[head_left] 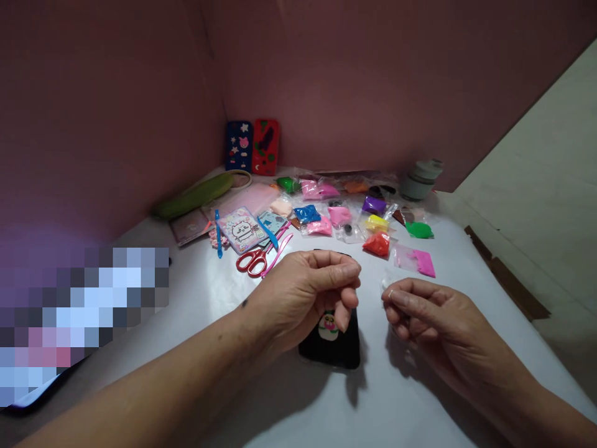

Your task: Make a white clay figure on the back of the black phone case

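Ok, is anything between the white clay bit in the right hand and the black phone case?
Only the left hand, curled over the upper half of the black phone case, just above the clay figure. Nothing visible lies on the white table between the right hand, pinching the white clay bit, and the case.

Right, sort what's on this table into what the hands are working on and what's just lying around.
In hand: left hand, pinched shut over the black phone case with its small clay figure; right hand pinching a white clay bit.
Lying about: red scissors, clay packets, blue case, red case, green pouch, grey container.
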Demonstrator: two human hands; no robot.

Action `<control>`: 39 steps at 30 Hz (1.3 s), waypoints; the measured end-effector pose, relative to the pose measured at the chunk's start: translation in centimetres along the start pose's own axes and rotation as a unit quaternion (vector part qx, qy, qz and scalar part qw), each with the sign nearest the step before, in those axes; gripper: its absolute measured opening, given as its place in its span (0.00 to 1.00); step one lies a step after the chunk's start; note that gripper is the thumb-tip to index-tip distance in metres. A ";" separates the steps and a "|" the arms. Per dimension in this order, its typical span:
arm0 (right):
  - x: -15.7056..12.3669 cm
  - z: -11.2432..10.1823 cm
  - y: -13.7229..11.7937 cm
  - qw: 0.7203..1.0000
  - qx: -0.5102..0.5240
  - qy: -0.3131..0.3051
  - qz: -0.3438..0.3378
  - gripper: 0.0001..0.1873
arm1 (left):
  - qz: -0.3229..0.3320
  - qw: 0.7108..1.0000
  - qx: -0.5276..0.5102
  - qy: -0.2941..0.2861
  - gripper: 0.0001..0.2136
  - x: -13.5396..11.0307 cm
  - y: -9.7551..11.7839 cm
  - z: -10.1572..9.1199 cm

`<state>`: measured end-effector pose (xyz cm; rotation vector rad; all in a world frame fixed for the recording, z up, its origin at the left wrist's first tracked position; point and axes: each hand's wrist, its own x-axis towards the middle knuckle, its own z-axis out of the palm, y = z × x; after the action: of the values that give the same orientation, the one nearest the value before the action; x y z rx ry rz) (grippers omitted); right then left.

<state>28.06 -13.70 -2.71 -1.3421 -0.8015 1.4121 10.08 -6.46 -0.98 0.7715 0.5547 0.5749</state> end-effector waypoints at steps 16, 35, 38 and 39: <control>0.2 0.3 0.8 1.000 -0.014 -0.010 0.019 0.12 | 0.002 0.999 -0.017 -0.035 0.11 0.4 0.4 -1.2; 0.5 0.3 0.8 1.000 -0.005 -0.015 0.022 0.12 | 0.024 0.999 -0.044 -0.020 0.08 0.3 0.6 -1.0; 0.4 0.3 0.7 0.999 0.014 -0.015 0.027 0.12 | 0.022 0.999 -0.042 -0.023 0.08 0.3 0.6 -0.9; 0.4 0.3 0.6 0.999 0.022 -0.016 0.029 0.12 | 0.019 0.999 -0.038 -0.025 0.08 0.3 0.5 -0.9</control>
<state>27.68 -13.47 -3.33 -1.3219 -0.7542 1.4911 9.56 -5.57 -1.15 0.7230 0.4695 0.6063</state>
